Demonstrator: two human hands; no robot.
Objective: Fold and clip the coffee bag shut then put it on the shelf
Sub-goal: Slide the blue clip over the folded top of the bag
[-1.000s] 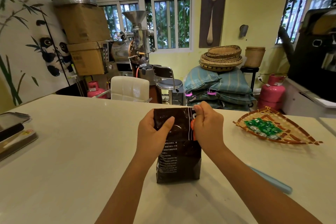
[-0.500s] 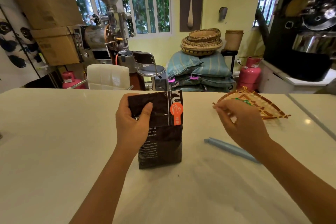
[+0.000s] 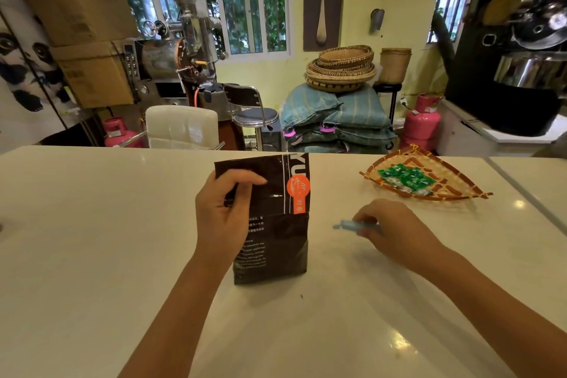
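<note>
Right hand (image 3: 395,230) now down at the surface (image 3: 92,239), pinching the blue clip (image 3: 352,225); left hand (image 3: 224,215) gripping the folded coffee bag (image 3: 276,224).

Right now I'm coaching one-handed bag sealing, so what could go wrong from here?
The fold on the coffee bag is pinned only by the left hand; if that grip eases, it may spring open. The right hand has closed on the blue clip, mostly hidden under its fingers, so it could slip or come up misaligned. The bag stands upright and might tip when the clip is pushed on.
</note>
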